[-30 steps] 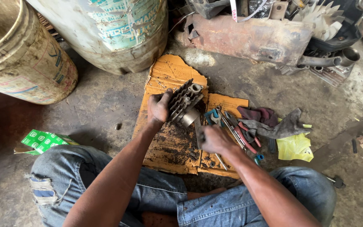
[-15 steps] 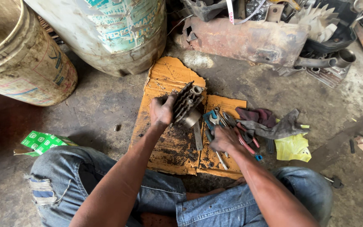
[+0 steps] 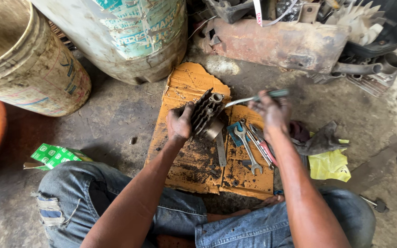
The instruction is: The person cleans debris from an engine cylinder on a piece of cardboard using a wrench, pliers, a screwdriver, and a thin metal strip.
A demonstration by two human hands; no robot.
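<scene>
The dark, finned metal engine cylinder [image 3: 206,113] sits tilted on the grease-stained orange cardboard sheet [image 3: 190,158], its long axis running from about seven o'clock up to one o'clock, with a small round port at the upper end and the open bore facing down toward five o'clock. The left hand [image 3: 180,123] is closed around its fins from the nine o'clock side, thumb over the top edge, so the cylinder lies directly to the right of that grip and touching it.

The right hand [image 3: 273,111] is raised at the cylinder's three o'clock, apart from it, fingers clenched around the handle of a slim green-handled metal tool [image 3: 257,98]. The tool's shaft lies nearly level, pointing toward nine o'clock, and its tip ends just beside the cylinder's upper port (whether it touches the metal is too blurred to tell). The left hand is thus the one on the part; the right reaches it only through the tool.

Below the right hand, at the cylinder's four o'clock, several steel open-ended spanners [image 3: 246,147] lie fanned on the cardboard, with a red-handled tool among them. Farther out toward three o'clock lie a dark rag [image 3: 320,138] and a yellow plastic bag [image 3: 331,164]. At eleven o'clock stand a large pale drum [image 3: 129,36] and a dirty cream bucket [image 3: 28,69]; a rusty metal housing [image 3: 281,43] lies at one o'clock.
</scene>
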